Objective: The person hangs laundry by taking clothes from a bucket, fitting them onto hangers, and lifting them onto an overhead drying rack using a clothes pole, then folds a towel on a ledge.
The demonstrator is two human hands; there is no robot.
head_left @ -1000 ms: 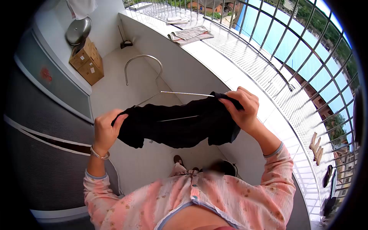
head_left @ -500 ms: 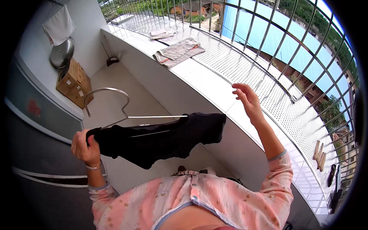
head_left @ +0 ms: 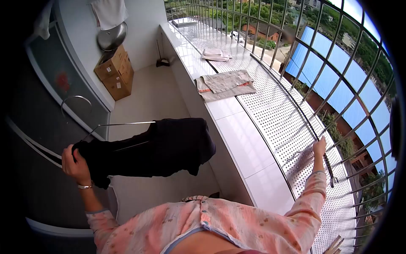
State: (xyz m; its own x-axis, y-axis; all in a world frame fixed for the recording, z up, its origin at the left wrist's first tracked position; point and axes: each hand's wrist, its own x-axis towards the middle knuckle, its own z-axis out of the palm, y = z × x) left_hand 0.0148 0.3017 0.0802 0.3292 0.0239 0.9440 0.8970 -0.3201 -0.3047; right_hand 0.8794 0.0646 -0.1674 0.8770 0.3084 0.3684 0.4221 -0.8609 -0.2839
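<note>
A black garment hangs on a metal hanger with a large hook, over the floor at the left. My left hand is closed round the garment's left end. Far to the right, my right hand reaches over the perforated ledge to a long dark rod or cord beside the window bars. Its fingers are small in view, and whether they grip the dark strip cannot be made out.
Folded cloths lie on the white ledge. Metal bars line the ledge's outer side. Cardboard boxes, a metal lid and a hanging towel are at the back left. Wooden pieces lie at lower right.
My right hand has let go of the garment and moved out to the dark strip by the bars. The garment and hanger have shifted left with my left hand. The view has turned.
</note>
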